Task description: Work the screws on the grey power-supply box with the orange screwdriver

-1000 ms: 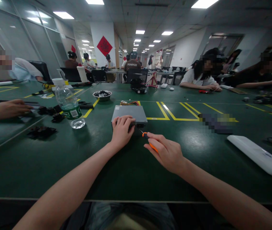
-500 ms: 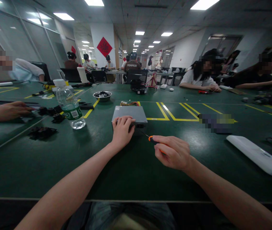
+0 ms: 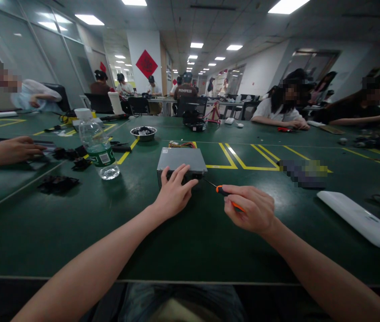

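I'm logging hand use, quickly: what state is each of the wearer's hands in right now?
Left hand: open, spread against the near side of the grey metal box.
Right hand: closed, holding the orange-handled screwdriver.

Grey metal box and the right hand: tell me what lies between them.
The head view shows the orange-handled screwdriver there, its handle in the right hand and its shaft pointing toward the grey metal box; tip contact is unclear.

Left hand (image 3: 174, 193) on grey box (image 3: 183, 158), right hand (image 3: 253, 208) holding screwdriver (image 3: 221, 190)
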The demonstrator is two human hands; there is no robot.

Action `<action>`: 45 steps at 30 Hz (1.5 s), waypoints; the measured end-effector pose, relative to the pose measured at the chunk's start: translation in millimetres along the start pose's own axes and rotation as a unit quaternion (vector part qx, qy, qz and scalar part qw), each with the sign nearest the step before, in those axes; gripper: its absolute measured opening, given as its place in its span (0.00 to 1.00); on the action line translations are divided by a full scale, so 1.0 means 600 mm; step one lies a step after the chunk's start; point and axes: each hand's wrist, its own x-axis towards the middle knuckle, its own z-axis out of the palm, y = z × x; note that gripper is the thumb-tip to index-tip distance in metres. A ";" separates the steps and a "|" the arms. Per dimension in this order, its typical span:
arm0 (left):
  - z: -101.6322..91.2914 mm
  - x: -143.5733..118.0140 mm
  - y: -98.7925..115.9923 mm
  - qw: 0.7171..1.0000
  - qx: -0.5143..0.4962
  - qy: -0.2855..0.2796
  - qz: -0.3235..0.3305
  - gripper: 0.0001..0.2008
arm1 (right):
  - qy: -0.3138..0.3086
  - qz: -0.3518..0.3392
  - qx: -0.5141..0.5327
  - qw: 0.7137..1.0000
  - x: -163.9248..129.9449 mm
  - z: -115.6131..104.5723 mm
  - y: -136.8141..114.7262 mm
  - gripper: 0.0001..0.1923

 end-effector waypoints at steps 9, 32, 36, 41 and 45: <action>0.006 -0.001 0.007 1.000 -0.011 0.004 -0.019 0.20 | 0.000 0.008 -0.002 1.000 0.001 0.002 0.000 0.11; 0.014 0.000 0.012 0.999 -0.013 -0.003 -0.034 0.23 | -0.069 -0.018 -0.018 0.997 0.003 0.010 -0.038 0.13; 0.012 0.001 0.012 0.999 -0.009 -0.009 -0.033 0.23 | -0.094 -0.023 -0.025 0.995 0.006 0.012 -0.057 0.14; 0.014 0.001 0.014 0.999 -0.004 -0.007 -0.036 0.23 | -0.085 -0.054 -0.025 0.995 0.004 0.010 -0.059 0.18; 0.015 0.001 0.015 0.999 0.000 -0.007 -0.036 0.23 | -0.076 -0.034 -0.045 0.995 0.010 0.003 -0.051 0.13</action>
